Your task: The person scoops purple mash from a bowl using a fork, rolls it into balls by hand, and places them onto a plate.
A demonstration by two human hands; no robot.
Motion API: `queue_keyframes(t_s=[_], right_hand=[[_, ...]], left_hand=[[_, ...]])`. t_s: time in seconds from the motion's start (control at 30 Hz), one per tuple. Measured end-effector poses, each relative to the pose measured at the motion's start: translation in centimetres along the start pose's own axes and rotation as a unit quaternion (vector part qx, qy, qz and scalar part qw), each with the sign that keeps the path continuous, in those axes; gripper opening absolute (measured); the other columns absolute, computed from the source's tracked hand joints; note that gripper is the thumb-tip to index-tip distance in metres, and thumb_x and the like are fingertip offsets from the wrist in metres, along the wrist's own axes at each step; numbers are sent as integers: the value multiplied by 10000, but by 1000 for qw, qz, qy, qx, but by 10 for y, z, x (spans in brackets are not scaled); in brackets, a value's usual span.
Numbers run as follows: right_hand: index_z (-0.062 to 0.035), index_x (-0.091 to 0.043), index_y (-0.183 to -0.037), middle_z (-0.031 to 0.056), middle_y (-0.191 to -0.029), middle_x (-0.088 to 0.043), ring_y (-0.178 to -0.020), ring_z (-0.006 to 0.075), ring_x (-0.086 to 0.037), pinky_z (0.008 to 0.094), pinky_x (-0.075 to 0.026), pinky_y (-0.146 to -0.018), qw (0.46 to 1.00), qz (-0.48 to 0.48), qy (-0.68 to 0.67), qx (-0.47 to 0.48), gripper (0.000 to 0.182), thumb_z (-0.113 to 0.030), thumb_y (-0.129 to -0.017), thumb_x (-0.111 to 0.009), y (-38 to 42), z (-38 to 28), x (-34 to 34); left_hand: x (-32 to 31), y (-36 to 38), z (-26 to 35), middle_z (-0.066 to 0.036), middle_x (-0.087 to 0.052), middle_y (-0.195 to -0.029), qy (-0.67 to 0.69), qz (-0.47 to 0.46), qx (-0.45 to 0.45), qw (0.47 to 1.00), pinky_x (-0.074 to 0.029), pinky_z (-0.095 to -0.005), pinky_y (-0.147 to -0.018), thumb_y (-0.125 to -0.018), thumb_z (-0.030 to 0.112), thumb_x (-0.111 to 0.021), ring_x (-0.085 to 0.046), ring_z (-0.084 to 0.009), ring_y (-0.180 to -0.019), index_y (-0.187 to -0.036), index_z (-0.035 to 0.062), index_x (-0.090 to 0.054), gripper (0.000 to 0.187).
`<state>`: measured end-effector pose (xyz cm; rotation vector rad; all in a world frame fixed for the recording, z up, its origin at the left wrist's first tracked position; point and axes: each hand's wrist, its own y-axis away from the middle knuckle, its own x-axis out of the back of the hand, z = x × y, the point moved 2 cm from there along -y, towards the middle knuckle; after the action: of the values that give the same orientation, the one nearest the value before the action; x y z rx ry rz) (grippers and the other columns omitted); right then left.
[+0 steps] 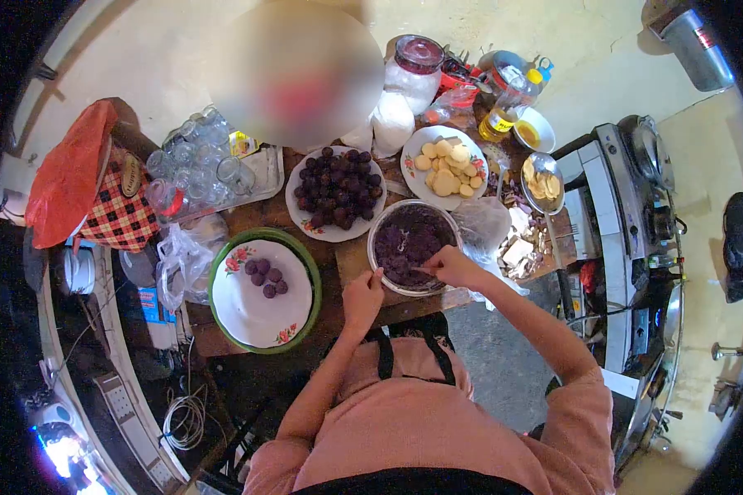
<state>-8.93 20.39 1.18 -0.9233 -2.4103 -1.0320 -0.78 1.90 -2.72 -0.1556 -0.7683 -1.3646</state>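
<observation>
A round bowl (377, 224) with a pale rim stands at the table's front edge, holding purple mash (409, 239). My left hand (362, 297) pinches the near left of its rim between thumb and fingers. Over the bowl's near right side, my right hand (451, 268) is closed, its fingertips at the mash; what it grips, if anything, is too small to make out. To the left, several purple balls (266, 278) lie on a white flowered plate (260, 322) set in a green-rimmed basin (316, 289). Behind the bowl, a plate (304, 216) carries a heap of darker purple balls (338, 186).
At the back right are a plate of pale round pieces (446, 169), an oil bottle (499, 115) and a strainer (543, 181) with fried pieces. Peelings (520, 243) lie right of the bowl. Glass jars (194, 161) fill a tray at left; a stove (623, 165) stands right.
</observation>
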Motion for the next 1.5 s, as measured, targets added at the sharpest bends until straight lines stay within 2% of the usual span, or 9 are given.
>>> queue_keyframes(t_s=[0.17, 0.3, 0.47, 0.6, 0.67, 0.8, 0.9, 1.2, 1.5], right_hand=[[-50, -661, -962, -10, -494, -445, -403, 65, -348, 241, -270, -365, 964, -5, -223, -142, 185, -144, -836, -563, 19, 2, 1], [-36, -636, -1012, -46, -521, -404, -414, 56, -323, 225, -255, -375, 957, 65, -249, -131, 220, -154, -839, -570, 36, 12, 2], [-67, -652, -1004, -36, -532, -452, -406, 38, -335, 210, -266, -367, 926, 135, -344, -77, 238, -210, -827, -582, 58, 26, 1], [-51, -648, -1003, -5, -563, -501, -451, 72, -382, 228, -316, -423, 929, 205, -302, -54, 229, -188, -835, -572, 73, 17, -1], [-35, -652, -981, 36, -572, -540, -478, 90, -437, 248, -356, -461, 925, 277, -258, 1, 211, -162, -842, -557, 77, 14, -12], [-42, -465, -1234, 137, -719, -541, -577, 243, -564, 359, -463, -533, 868, 459, 167, 94, 520, -5, -719, -526, 93, -37, -37], [-65, -418, -1276, 145, -722, -449, -539, 313, -496, 362, -418, -455, 865, 472, 167, 25, 627, 64, -667, -489, 87, -43, -73], [-39, -368, -1303, 135, -740, -432, -530, 281, -482, 361, -409, -442, 868, 471, 156, 30, 660, 86, -663, -472, 99, -35, -92], [-106, -540, -1168, 172, -730, -553, -626, 324, -551, 383, -427, -542, 898, 439, 28, 15, 438, 39, -756, -506, 130, 0, -64]], left_hand=[[7, 1, -3, -222, -567, -744, -42, 15, -12, 999, -415, -436, -632, -885, 329, -447, -544, -403, -719, -804, -10, -564, 368], [39, -4, 22, -163, -548, -863, 100, 177, -141, 969, -419, -358, -729, -902, 210, -447, -531, -315, -770, -924, -4, -545, 237], [34, -21, 43, -94, -542, -1001, 287, 98, -148, 941, -376, -319, -850, -922, 221, -416, -508, -222, -944, -989, -2, -542, 265], [5, -36, 62, -55, -523, -1065, 519, 44, -111, 847, -331, -282, -911, -931, 211, -391, -464, -158, -1030, -1030, 19, -542, 264], [-11, -37, 80, -82, -529, -1068, 642, 12, 36, 766, -350, -323, -911, -887, 334, -452, -495, -200, -995, -1070, 40, -515, 352], [-36, -43, 100, -166, -560, -984, 765, -113, 255, 580, -444, -461, -860, -807, 434, -514, -552, -330, -922, -993, 32, -484, 444], [-48, -42, 114, -172, -598, -864, 801, -133, 280, 513, -487, -479, -815, -811, 324, -524, -590, -327, -820, -862, 42, -497, 288], [-66, -53, 83, 15, -452, -525, 749, -74, 334, 567, -483, -287, -559, -749, 137, -567, -446, -120, -464, -606, 128, -441, 190], [-37, -71, 75, 17, -381, -480, 741, -134, 262, 604, -290, -224, -312, -782, 175, -580, -334, -96, -357, -553, 141, -393, 297]])
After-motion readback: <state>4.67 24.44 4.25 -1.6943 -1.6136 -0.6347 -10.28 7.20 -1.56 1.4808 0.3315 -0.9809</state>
